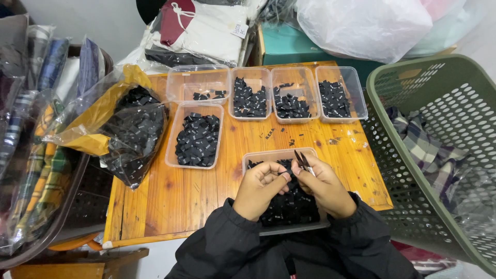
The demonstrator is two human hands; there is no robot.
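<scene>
Six clear tubs (198, 135) of black labels – left hand (258, 188) pinching one label (285, 172), right hand (325, 186) gripping snips (303, 160)

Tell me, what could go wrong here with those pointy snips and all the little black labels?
The small metal snips in the right hand point up close to the left hand, so a slip might nick a finger. The clear plastic tub of black fabric labels under the hands hangs over the edge of the orange wooden table; a nudge could tip it. Loose labels on the table could get brushed off and lost.
</scene>
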